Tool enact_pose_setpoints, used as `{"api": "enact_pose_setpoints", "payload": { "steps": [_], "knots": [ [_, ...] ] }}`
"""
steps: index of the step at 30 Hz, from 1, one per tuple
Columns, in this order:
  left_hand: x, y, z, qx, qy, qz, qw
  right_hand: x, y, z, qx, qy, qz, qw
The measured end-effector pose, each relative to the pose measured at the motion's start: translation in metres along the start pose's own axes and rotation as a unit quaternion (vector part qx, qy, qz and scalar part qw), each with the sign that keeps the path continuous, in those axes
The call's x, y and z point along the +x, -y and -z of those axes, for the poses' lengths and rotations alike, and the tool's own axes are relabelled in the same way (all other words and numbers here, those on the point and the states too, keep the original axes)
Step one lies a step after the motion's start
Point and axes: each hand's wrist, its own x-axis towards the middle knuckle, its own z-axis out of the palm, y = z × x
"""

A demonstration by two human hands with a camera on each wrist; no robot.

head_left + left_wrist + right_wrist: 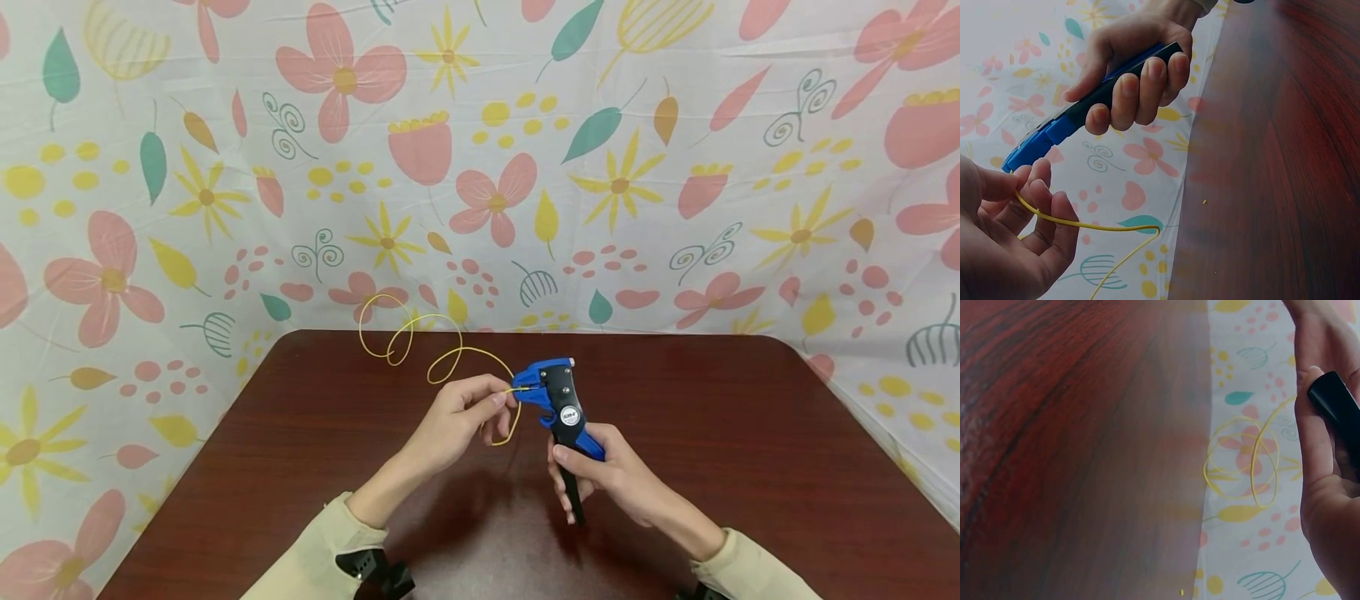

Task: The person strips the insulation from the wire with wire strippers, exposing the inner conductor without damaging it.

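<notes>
Two hands work above a dark wooden table [750, 467], both held clear of its surface; the left hand [457, 417] pinches a thin yellow wire [408, 333] between thumb and forefinger, the remaining fingers loosely curled beneath; the right hand [611, 475] grips the handles of a blue and black wire stripper [558, 400], fingers wrapped round them, the tool's head pointing up and toward the left hand; the wire's end sits at the head of the stripper, touching it, though whether it lies inside the head cannot be told; from the pinch the wire loops down under the left hand and runs back in several curls toward the far edge of the table; in the left wrist view the right hand's fingers [1141, 87] close over the black handle; a tiny yellow fragment [1204, 202] lies on the table; a flowered cloth [480, 167] hangs behind and at both sides; pale sleeves [315, 558] cover both forearms.
</notes>
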Motion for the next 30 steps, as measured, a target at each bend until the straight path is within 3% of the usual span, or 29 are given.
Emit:
{"api": "enact_pose_setpoints", "payload": {
  "steps": [16, 30],
  "knots": [
    [0.0002, 0.0006, 0.0006, 0.008, 0.003, -0.005, 1.0, 0.0022, 0.0006, -0.0007, -0.02, 0.008, 0.026, 0.999],
    [0.0008, 0.0027, 0.0015, 0.003, 0.003, -0.008, 1.0, 0.0033, -0.0011, -0.0013, -0.005, 0.009, 0.03, 0.999]
  ]
}}
